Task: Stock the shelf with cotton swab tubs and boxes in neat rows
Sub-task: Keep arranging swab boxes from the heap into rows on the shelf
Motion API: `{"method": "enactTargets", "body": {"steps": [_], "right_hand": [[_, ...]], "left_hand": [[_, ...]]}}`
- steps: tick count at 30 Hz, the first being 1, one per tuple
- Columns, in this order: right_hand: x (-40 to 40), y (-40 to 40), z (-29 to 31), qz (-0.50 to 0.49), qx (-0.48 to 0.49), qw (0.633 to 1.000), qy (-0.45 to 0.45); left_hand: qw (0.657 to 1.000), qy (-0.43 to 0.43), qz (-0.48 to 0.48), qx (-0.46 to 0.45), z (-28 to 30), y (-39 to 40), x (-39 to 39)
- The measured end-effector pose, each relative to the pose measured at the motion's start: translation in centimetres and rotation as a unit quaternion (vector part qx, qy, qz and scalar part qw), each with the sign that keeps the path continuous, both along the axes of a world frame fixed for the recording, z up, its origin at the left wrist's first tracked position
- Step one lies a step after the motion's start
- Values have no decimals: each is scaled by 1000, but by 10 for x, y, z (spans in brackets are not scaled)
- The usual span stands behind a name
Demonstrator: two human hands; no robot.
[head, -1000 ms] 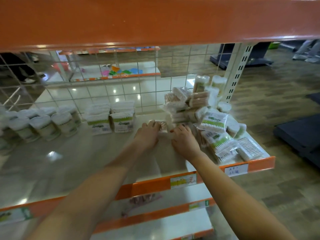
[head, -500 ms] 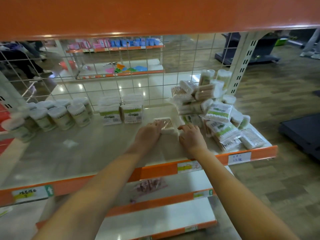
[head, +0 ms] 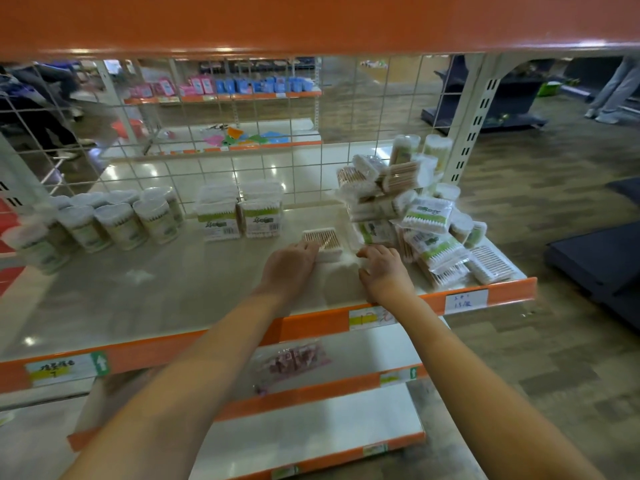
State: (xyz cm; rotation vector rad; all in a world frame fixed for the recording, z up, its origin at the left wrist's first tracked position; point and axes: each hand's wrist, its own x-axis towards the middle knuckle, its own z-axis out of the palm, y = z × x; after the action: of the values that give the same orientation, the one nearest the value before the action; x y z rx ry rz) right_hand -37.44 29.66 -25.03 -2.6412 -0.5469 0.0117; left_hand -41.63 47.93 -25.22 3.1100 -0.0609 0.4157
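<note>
A flat clear box of wooden cotton swabs (head: 321,241) lies on the grey shelf (head: 138,299). My left hand (head: 291,268) rests on its near left corner, fingers on the box. My right hand (head: 382,270) lies just right of it with curled fingers on the shelf, apart from the box. Round tubs (head: 117,220) stand in rows at the left. Two stacks of rectangular green-label boxes (head: 239,213) stand at the back middle. A loose heap of swab packs and tubs (head: 408,209) fills the right end.
A white wire grid (head: 242,140) backs the shelf and an orange shelf edge (head: 311,22) hangs overhead. An orange price rail (head: 311,327) runs along the front. Lower shelves hold a pink packet (head: 294,362). A person's legs (head: 616,88) stand far right.
The flat box has slid a little away from me with my left hand on it. My right hand has drawn back from the box. My view has tilted up and left.
</note>
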Motion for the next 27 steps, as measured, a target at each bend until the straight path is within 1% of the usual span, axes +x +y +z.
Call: {"method": "enactTargets", "body": {"steps": [6, 17, 20, 24, 25, 27], "right_hand": [[1, -1, 2, 2, 6, 1000, 2], [4, 5, -1, 14, 6, 1000, 8], [6, 7, -2, 17, -2, 1000, 11], [10, 8, -1, 13, -2, 1000, 16], [12, 8, -1, 13, -5, 1000, 16], [16, 7, 0, 12, -8, 1000, 19]], "left_hand": [[1000, -7, 3, -12, -1, -1, -1], [997, 30, 21, 75, 2, -8, 11], [996, 23, 11, 81, 5, -7, 9], [995, -34, -39, 85, 21, -4, 6], [994, -49, -45, 83, 20, 1, 9], [995, -53, -59, 56, 24, 5, 12]]}}
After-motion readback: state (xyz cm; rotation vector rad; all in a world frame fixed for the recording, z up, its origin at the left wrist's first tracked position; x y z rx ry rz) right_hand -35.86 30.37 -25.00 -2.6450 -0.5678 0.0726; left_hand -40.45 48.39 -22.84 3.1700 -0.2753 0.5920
